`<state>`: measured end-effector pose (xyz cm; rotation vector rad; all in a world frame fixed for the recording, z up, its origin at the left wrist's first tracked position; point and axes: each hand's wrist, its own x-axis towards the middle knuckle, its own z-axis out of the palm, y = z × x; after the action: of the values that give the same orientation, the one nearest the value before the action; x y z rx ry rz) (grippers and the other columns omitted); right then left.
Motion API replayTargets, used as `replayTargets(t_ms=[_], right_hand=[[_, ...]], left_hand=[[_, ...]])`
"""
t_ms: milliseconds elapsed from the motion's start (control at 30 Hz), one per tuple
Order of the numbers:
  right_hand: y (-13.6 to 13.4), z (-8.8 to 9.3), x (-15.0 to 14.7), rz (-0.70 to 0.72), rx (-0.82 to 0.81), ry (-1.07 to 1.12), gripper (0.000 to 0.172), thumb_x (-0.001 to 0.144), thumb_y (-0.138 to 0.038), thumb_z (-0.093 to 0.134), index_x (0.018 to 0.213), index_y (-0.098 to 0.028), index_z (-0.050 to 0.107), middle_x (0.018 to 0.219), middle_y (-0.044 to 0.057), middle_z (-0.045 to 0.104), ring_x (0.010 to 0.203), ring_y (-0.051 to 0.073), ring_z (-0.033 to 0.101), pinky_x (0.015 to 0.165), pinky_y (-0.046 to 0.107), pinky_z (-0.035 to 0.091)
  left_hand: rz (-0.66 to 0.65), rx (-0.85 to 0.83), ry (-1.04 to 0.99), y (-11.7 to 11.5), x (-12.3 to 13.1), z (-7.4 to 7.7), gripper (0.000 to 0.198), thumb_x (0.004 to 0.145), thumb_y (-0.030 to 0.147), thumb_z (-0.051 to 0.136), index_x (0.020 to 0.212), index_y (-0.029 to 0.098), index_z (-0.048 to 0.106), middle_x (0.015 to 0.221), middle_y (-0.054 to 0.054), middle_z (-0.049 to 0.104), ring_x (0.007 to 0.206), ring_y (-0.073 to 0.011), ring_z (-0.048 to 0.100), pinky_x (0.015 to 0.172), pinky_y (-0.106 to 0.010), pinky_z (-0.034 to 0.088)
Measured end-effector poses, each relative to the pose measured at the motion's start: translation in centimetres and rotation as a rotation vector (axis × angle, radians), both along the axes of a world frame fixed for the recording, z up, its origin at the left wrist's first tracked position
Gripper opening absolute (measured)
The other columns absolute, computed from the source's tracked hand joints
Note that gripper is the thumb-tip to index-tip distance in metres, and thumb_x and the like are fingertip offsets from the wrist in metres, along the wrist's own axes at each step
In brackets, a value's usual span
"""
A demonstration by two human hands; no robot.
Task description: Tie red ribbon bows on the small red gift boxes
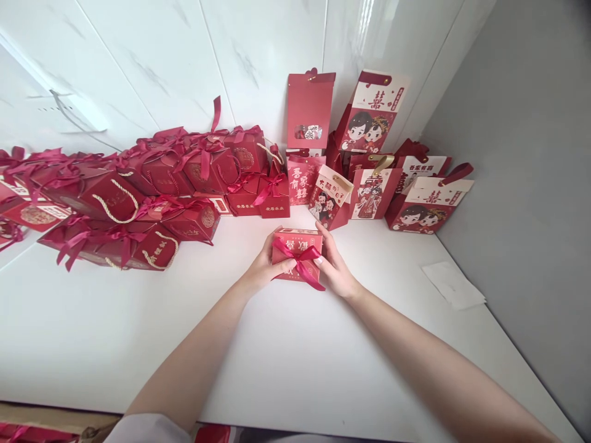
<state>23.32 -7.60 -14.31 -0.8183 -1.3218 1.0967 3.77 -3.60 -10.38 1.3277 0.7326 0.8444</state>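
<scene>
"What takes up the most room?"

"A broad, smooth white table (115,344), running back to a wall of glossy white panels (268,49) with grey marbling. A plain matt grey wall (521,154) rises along the table's right side."

"And on the table?"

"On the left, a heaped pile of dark red, ribbon-tied card boxes (166,172), stacked in layers near the panels. To the right of it stands a cluster of red and white paper gift bags (369,184), several printed with cartoon couples. The front ones overlap those behind."

"Anything smaller?"

"A flat white sheet of paper (454,285) lies near the table's right edge, well apart from the hands. Then there's the small red card box (300,239) with pale lettering, in the middle, just in front of the bags."

"Who has it?"

"Both bare hands are clamped on it: the left hand (269,261) on its left side, the right hand (339,271) on its right, thumbs over the top. I can't tell whether it touches the table."

"And the smallest thing?"

"A shiny magenta satin bow (308,253) across its top, one tail hanging toward the person, between the thumbs."
</scene>
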Motion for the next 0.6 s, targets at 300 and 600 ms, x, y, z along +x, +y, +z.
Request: replayTargets(t_ms=[300,600], right_hand=[[0.4,-0.1,0.0,-0.267,-0.004,-0.196,0.039,0.097,-0.056,0.051,0.115,-0.022,0.062,0.132,0.011,0.056,0.124,0.027,0.052,0.101,0.039,0.045],[0.0,0.0,-0.3,0.021,-0.129,-0.315,0.046,0.094,-0.057,0.056,0.071,-0.018,0.063,0.066,0.0,0.056,0.063,0.015,0.049,0.062,0.028,0.038]], left_hand=[[0.437,0.086,0.022,1.3,0.1,-1.4,0.086,0.066,0.035,0.088,0.14,0.029,0.043,0.143,-0.01,0.053,0.129,-0.0314,0.055,0.11,-0.045,0.045],[0.548,0.063,0.019,2.0,-0.2,-2.2,0.09,0.067,0.037,0.088,0.142,0.028,0.04,0.138,-0.011,0.056,0.121,-0.0279,0.061,0.102,-0.04,0.05]])
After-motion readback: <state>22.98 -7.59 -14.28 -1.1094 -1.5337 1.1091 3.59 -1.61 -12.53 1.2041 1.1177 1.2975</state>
